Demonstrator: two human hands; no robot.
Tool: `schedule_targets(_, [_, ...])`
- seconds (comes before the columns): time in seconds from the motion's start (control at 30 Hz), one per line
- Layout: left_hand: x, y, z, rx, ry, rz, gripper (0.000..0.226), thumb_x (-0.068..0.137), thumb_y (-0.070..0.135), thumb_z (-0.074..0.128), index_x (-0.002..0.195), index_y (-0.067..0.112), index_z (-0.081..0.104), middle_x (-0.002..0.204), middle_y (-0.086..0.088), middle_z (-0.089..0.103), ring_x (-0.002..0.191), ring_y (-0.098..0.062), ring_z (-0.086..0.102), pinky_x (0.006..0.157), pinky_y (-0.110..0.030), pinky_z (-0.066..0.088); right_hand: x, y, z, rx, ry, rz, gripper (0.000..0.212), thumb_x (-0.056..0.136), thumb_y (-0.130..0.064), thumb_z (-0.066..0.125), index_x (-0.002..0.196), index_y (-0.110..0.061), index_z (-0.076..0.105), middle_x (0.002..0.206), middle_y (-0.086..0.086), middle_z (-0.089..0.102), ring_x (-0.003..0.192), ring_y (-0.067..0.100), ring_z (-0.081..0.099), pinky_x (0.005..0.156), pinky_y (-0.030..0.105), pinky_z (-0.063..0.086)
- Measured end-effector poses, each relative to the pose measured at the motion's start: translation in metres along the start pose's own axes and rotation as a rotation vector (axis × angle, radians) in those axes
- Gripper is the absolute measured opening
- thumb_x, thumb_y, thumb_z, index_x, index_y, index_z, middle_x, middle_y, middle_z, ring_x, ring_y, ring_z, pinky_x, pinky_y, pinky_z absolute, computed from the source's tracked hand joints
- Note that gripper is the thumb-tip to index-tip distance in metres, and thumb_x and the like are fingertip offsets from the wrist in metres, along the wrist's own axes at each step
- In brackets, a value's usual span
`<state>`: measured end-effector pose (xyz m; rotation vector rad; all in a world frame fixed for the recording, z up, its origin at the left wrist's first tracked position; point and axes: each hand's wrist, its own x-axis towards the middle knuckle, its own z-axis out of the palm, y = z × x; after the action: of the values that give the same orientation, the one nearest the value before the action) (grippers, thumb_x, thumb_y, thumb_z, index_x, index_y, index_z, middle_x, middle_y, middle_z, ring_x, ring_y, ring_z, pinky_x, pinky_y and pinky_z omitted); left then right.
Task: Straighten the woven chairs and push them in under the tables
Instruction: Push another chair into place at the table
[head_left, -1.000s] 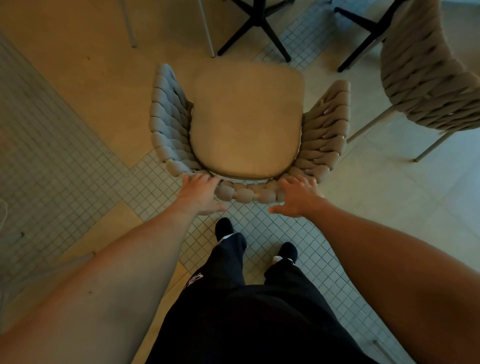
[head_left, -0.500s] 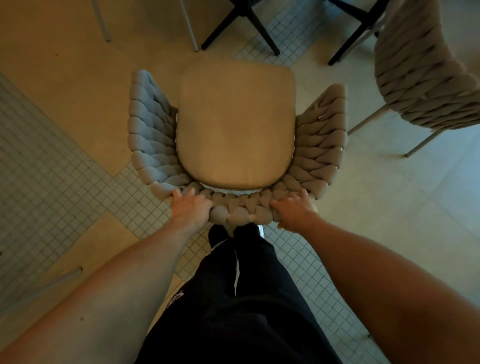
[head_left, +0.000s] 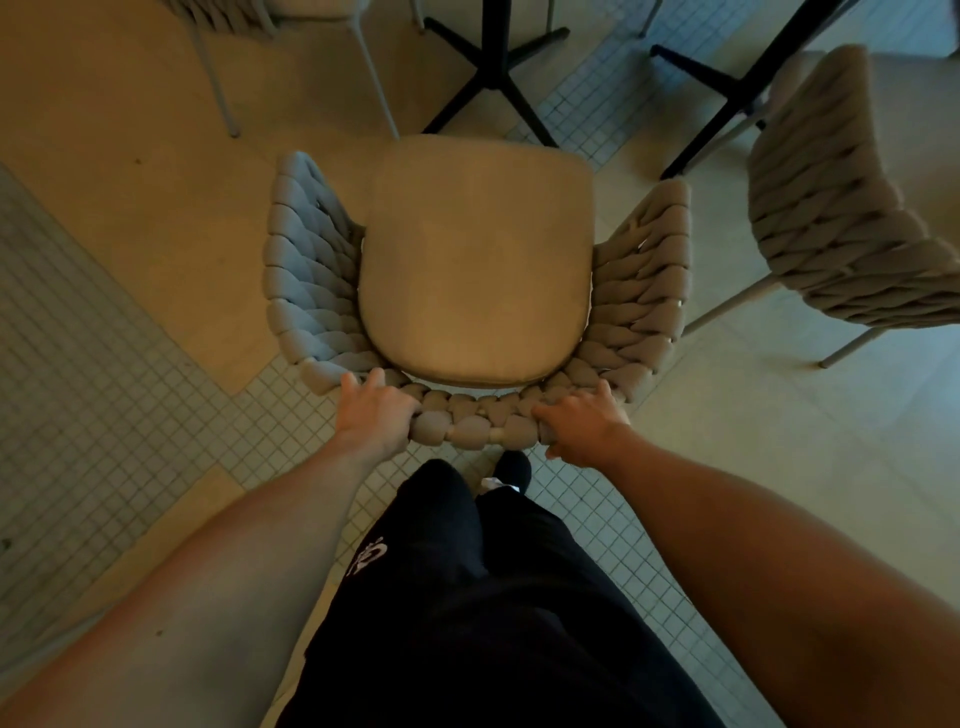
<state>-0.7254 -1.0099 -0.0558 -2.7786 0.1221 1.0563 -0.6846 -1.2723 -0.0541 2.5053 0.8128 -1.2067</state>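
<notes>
A woven chair (head_left: 644, 291) with thick grey braided sides and a tan seat cushion (head_left: 475, 254) stands right in front of me, its seat facing away. My left hand (head_left: 374, 410) grips the top of the braided backrest at its left end. My right hand (head_left: 582, 423) grips the same backrest at its right end. Just beyond the seat's front edge stands the black cross foot of a table (head_left: 491, 67).
A second woven chair (head_left: 841, 208) stands at the right beside another black table foot (head_left: 727, 83). Thin grey legs of a third chair (head_left: 374, 67) show at the top left. My dark trousers and shoes are just behind the held chair. The floor is tiled.
Both hands have closed on the backrest. The chair has moved forward towards the black table foot, and I have stepped after it.
</notes>
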Motion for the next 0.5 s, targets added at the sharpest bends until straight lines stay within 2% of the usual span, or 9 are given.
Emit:
schedule_targets(0.17, [0.037, -0.008, -0.037, 0.019, 0.018, 0.007, 0.025, 0.089, 0.026, 0.057, 0.106, 0.041, 0.067, 0.102, 0.013, 0.067, 0.113, -0.021, 0.040, 0.081, -0.044, 0.026, 0.024, 0.028, -0.035, -0.002, -0.010, 0.017, 0.053, 0.093, -0.054, 0.064, 0.139, -0.032, 0.047, 0.137, 0.001, 0.060, 0.131, 0.027, 0.053, 0.113, 0.057, 0.027])
schedule_targets(0.3, [0.073, -0.012, -0.068, 0.021, 0.029, 0.015, 0.020, 0.092, 0.028, 0.058, 0.106, 0.040, 0.066, 0.104, 0.011, 0.067, 0.116, -0.022, 0.042, 0.088, -0.046, 0.031, 0.050, 0.055, -0.068, -0.004, -0.021, 0.030, 0.051, 0.093, -0.052, 0.066, 0.136, -0.033, 0.048, 0.136, 0.000, 0.061, 0.130, 0.026, 0.054, 0.112, 0.056, 0.028])
schedule_targets(0.5, [0.123, -0.024, -0.106, -0.010, 0.041, 0.009, 0.014, 0.092, 0.029, 0.056, 0.098, 0.039, 0.065, 0.103, 0.012, 0.068, 0.116, -0.021, 0.042, 0.088, -0.046, 0.029, 0.084, 0.091, -0.114, -0.017, -0.009, 0.065, 0.055, 0.091, -0.050, 0.069, 0.139, -0.034, 0.047, 0.138, 0.000, 0.059, 0.133, 0.027, 0.051, 0.112, 0.055, 0.026])
